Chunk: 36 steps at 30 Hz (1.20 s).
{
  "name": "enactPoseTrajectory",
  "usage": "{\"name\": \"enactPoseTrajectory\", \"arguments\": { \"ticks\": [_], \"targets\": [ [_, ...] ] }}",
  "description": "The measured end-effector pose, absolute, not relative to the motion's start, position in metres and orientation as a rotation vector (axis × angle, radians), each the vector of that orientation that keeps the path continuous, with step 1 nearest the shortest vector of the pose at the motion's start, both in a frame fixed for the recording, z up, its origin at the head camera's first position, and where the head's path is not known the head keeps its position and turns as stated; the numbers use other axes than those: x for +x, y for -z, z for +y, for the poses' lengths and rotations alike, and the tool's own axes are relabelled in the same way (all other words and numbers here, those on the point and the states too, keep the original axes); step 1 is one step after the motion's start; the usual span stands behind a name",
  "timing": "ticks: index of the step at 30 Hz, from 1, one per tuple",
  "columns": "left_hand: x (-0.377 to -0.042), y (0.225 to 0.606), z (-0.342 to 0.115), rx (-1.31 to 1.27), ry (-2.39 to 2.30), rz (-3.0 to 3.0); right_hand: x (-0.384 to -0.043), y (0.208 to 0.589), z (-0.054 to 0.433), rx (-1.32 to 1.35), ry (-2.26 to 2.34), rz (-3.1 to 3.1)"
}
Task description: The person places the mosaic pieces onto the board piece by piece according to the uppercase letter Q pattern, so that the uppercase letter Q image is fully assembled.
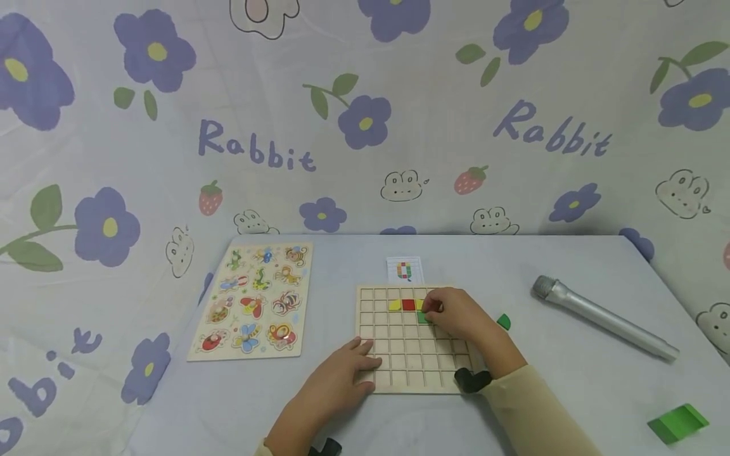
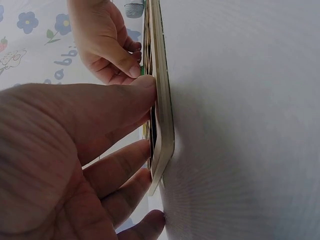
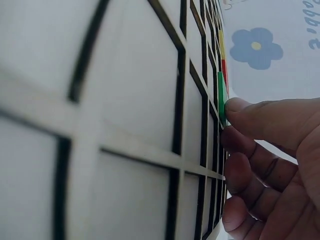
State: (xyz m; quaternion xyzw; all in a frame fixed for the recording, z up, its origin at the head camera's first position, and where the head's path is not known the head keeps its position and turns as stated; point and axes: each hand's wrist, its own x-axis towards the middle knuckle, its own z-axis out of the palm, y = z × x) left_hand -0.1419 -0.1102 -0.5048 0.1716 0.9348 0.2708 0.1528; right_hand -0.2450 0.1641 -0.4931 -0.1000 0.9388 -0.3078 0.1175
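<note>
A square wooden grid board [image 1: 390, 356] lies flat. Fingers of my left hand [image 1: 341, 378] rest over its left edge, the thumb [image 2: 125, 97] lying along the rim in the left wrist view. Over the upper right of the grid, my right hand [image 1: 459, 315] pinches a green tile [image 1: 422, 317] at its edge with thumb and forefinger. In the right wrist view the thumb tip meets the end of this green tile [image 3: 221, 97]. Just above it are a yellow tile [image 1: 395, 305], a red tile [image 1: 408, 304] and another yellow tile [image 1: 419, 304], partly hidden by the fingers.
A card [image 1: 405, 269] with a coloured block figure lies behind the board. To the left is an insect picture puzzle [image 1: 249, 301]. On the right are a green piece [image 1: 504, 322], a silver microphone [image 1: 604, 318] and green pieces [image 1: 677, 424] near the front corner.
</note>
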Motion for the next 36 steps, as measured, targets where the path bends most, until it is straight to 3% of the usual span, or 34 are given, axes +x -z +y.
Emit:
{"name": "enactPoseTrajectory", "arguments": {
  "ticks": [9, 25, 36],
  "targets": [
    [-0.140, 0.506, -0.112, 0.513, -0.765, 2.685, -0.239, 0.491, 0.182, -0.260, 0.945, 2.743],
    [-0.140, 0.505, -0.110, 0.554, -0.809, 2.706, -0.201, 0.485, 0.269, -0.062, 0.844, 2.730],
    [-0.139, 0.507, -0.110, 0.533, -0.805, 2.698, -0.169, 0.496, 0.277, -0.136, 0.880, 2.674]
  ]
}}
